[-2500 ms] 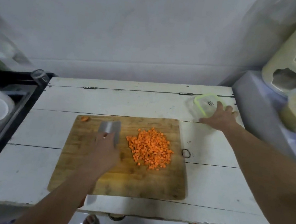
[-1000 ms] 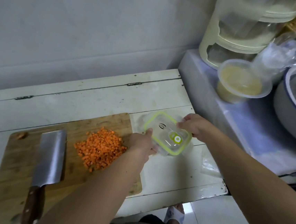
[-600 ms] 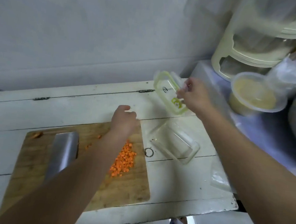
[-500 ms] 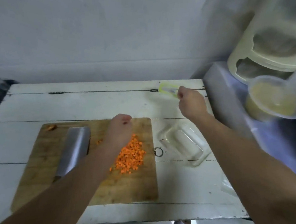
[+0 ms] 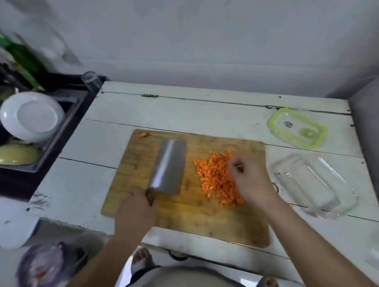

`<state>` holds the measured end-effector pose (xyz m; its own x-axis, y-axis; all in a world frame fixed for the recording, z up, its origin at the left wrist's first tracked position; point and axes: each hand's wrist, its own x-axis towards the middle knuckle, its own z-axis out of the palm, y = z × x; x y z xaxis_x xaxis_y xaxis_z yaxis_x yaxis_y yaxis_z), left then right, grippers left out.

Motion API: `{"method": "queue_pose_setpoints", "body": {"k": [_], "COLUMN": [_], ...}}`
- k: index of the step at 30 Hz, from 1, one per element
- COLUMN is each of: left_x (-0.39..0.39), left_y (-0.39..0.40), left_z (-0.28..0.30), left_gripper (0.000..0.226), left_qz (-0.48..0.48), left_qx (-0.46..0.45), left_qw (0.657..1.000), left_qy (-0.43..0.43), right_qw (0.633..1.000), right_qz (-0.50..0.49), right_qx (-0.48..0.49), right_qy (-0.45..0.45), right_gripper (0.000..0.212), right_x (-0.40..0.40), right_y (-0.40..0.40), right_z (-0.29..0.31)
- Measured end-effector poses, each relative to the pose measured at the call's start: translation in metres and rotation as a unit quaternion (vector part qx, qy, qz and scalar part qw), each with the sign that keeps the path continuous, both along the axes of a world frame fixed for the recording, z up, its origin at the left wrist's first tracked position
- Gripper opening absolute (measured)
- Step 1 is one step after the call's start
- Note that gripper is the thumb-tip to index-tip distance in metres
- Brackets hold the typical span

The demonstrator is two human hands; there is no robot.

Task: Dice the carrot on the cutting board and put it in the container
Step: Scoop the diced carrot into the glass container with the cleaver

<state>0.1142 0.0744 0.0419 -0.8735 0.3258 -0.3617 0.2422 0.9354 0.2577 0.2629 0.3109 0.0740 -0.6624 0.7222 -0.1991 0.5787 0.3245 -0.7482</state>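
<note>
Standing at transfer stage: dicing judged done, nothing yet in the container.

White plank table (image 5: 209,115): painted wood, scuffed.
Cutting board (image 5: 186,214): rectangular, bamboo-grained.
Glass container (image 5: 314,187): clear, rectangular, rounded corners, empty, just right of the board.
Lid (image 5: 297,127): clear, green-rimmed, lying apart behind the container.
Cleaver (image 5: 168,166): broad steel blade, flat on board.
Diced carrot (image 5: 215,176): small orange cubes, heaped right of centre on the board.
Left hand (image 5: 137,210): curled round the cleaver handle.
Right hand (image 5: 250,181): over the pile; whether it pinches any cubes, cannot tell.
Carrot end (image 5: 142,134): stub, far-left board corner.
</note>
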Motion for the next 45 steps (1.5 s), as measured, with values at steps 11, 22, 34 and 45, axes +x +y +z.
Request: {"method": "queue_pose_setpoints", "body": {"k": [11,22,34,45], "left_x": [0.036,0.121,0.161,0.127], "left_y": [0.036,0.109,0.27,0.308], "left_z": [0.05,0.057,0.025,0.027], "left_gripper": [0.029,0.021,0.039,0.043], "left_qz": [-0.089,-0.462,-0.694,-0.513], "left_qx": [0.425,0.466,0.125,0.218], "left_qw": [0.9,0.754,0.709,0.83], "left_qy": [-0.032,-0.039,0.012,-0.01], "right_qw": [0.98,0.904,0.875,0.882], "right_qz": [-0.012,-0.242,-0.151,-0.192], "right_qx": [-0.15,0.339,0.413,0.38], "right_qy": [0.131,-0.093,-0.201,-0.201], "right_gripper": [0.025,0.052,0.05,0.045], "right_x": [-0.057,0.143,0.254,0.245], "right_y": [-0.105,-0.039,-0.029,-0.026], "right_z": [0.055,0.042,-0.019,-0.014]}}
